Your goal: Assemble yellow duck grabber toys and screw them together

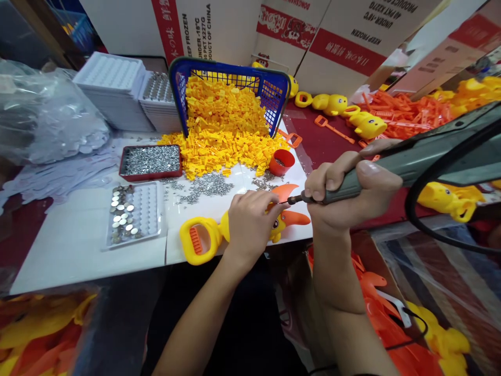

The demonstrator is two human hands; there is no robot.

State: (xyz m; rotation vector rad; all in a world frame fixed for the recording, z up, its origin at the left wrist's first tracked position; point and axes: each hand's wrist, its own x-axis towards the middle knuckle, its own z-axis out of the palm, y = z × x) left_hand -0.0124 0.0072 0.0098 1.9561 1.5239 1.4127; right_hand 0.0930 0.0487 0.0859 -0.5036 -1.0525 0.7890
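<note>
Nearest us, our left hand (250, 222) closes over the yellow duck toy (219, 232), pinning it flat at the white table (78, 250) edge, its long axis running left to right, handle leftward. Just right, our right hand (348, 190) clasps the electric screwdriver (410, 156), bit pointing left at the toy's orange beak (291, 209). Beyond lies the blue basket (270, 89).

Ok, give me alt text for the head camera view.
Left hand holds a yellow duck toy on a white table; right hand aims an electric screwdriver at it. Behind, a blue basket spills small yellow parts.
</note>
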